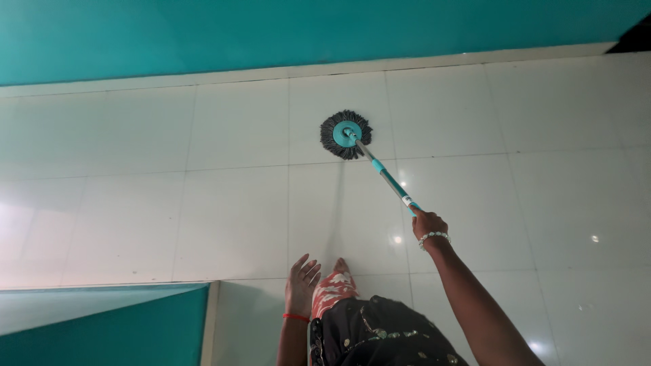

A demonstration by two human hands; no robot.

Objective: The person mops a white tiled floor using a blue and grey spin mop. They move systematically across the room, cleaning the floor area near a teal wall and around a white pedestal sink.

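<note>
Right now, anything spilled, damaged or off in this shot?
Nothing stands out. The right hand grips the mop handle, with the round mop head flat on the white tiled floor. The left hand hangs free. No spill or breakage shows.

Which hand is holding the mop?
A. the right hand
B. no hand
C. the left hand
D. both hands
A: the right hand is closed around the end of the mop handle, while the left hand hangs open and empty beside the person's body.
</note>
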